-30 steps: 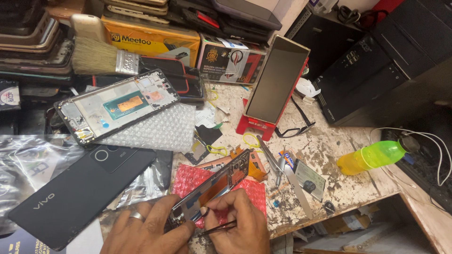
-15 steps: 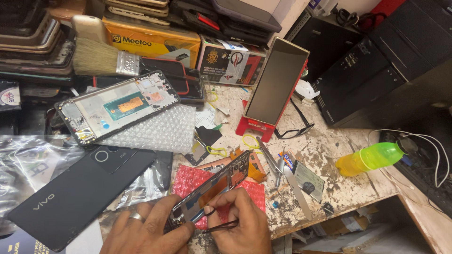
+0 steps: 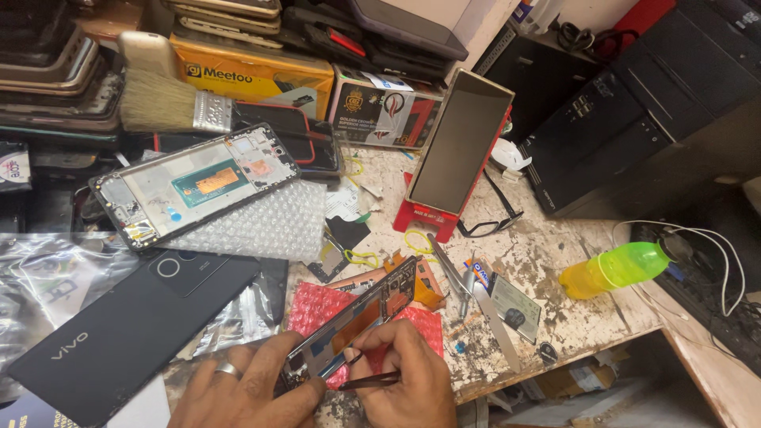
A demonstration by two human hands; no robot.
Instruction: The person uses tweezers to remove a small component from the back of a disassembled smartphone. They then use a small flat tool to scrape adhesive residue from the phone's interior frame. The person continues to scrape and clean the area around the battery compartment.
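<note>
Now left hand (image 3: 254, 388) steadies phone frame (image 3: 353, 325); right hand (image 3: 404, 376) holds tweezers (image 3: 369, 382).

Two bare hands show at the near edge of the view, cut off at the wrists by the bottom of the frame. The left hand (image 3: 254, 392) wears a plain silver-coloured ring (image 3: 227, 369), a smooth band with no stone, on one of its fingers. The right hand (image 3: 408, 380) wears no ring or other jewellery. No sleeves, watch or gloves cover either hand. The fingernails that show are short and unpainted.
</note>
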